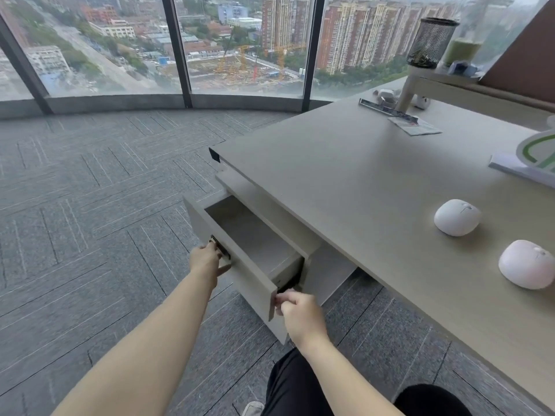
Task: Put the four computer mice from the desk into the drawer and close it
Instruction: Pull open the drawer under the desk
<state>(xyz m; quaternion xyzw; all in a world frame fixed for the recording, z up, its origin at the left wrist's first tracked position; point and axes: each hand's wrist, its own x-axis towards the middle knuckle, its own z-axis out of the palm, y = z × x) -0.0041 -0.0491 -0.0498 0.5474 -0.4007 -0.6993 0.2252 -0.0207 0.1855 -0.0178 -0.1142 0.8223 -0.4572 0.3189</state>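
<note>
Beige desk [345,181] (matte), white mouse [457,217], pinkish mouse [526,268], possibly a ruler [387,111].

bare forearms, no sleeves; black trousers [288,385], a light shoe [252,409] below

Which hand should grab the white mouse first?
Probably the right hand. It is at the drawer's near corner, on the desk side, closer to the white mouse. The left hand holds the drawer handle, farther from the desk.
</note>
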